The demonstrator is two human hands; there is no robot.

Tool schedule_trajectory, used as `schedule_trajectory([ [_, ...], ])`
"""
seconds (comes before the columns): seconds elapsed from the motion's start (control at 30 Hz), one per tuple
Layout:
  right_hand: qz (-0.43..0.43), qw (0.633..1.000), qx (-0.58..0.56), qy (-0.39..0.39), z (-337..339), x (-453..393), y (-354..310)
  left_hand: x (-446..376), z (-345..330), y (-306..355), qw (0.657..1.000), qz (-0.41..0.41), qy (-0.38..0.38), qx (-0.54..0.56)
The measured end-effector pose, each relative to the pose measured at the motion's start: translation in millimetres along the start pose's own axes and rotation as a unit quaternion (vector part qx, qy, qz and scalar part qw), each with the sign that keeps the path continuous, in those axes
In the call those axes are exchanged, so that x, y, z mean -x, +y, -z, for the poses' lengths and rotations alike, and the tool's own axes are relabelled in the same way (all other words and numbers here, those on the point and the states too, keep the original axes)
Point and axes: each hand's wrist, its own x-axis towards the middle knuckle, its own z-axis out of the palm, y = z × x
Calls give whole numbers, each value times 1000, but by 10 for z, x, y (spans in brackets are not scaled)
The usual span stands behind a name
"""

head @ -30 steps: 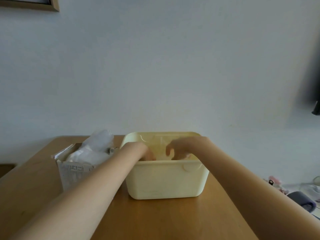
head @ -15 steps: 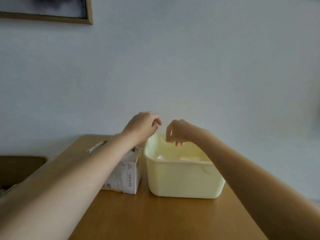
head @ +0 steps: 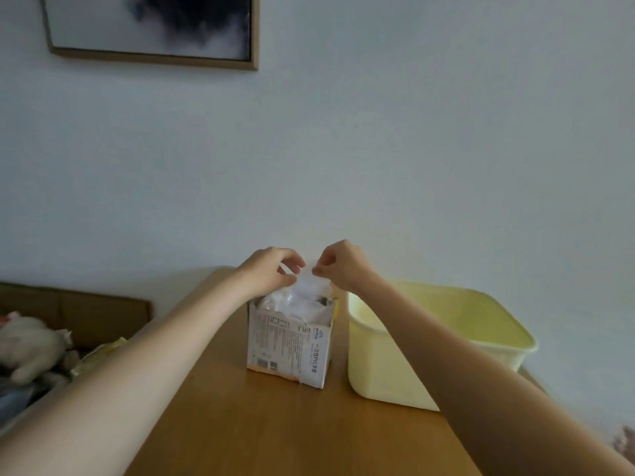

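Observation:
A white printed cardboard box (head: pixel 290 345) stands open on the wooden table (head: pixel 275 424), stuffed with thin clear plastic gloves (head: pixel 302 297). Both hands hover just above its open top. My left hand (head: pixel 271 267) pinches the top of the plastic with thumb and fingers. My right hand (head: pixel 338 264) pinches the same clear piece from the other side. A pale yellow plastic tub (head: pixel 481 338) sits right of the box; my right forearm crosses its near left corner.
A framed dark picture (head: pixel 151 29) hangs on the wall at upper left. Left of the table lie a white plush toy (head: pixel 31 345) and other soft items against a brown headboard (head: pixel 79 314). The table's near half is bare wood.
Both hands left the yellow tub and moved left to the box, where they now pinch the plastic. The view swung left and up.

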Motion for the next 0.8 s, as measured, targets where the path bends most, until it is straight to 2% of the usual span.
schedule_trajectory([
  [0.17,41,999,5,-6,57,5,-45,-44,-59,40,999,-21,18,18],
  [0.27,37,999,-22,-9,57,20,-65,-26,-56,46,999,-28,13,26],
  [0.37,19,988,-151,-18,24,66,-90,-4,-40,28,999,-22,2,30],
  [0.43,20,975,-215,-58,12,112,-111,-3,-10,-2,998,-9,8,54],
  [0.5,32,986,-139,-85,-21,116,-107,4,29,-25,997,-1,15,70],
  [0.57,55,995,-70,-51,-78,78,-92,-7,44,-34,998,-1,13,64],
  [0.67,61,991,-122,7,-113,42,-104,-9,33,-41,998,-2,3,65],
  [0.73,54,985,-164,-16,-114,53,-103,-1,56,-56,995,3,20,93],
  [0.8,44,986,-151,-60,-141,62,-77,26,109,-69,993,13,43,111],
])
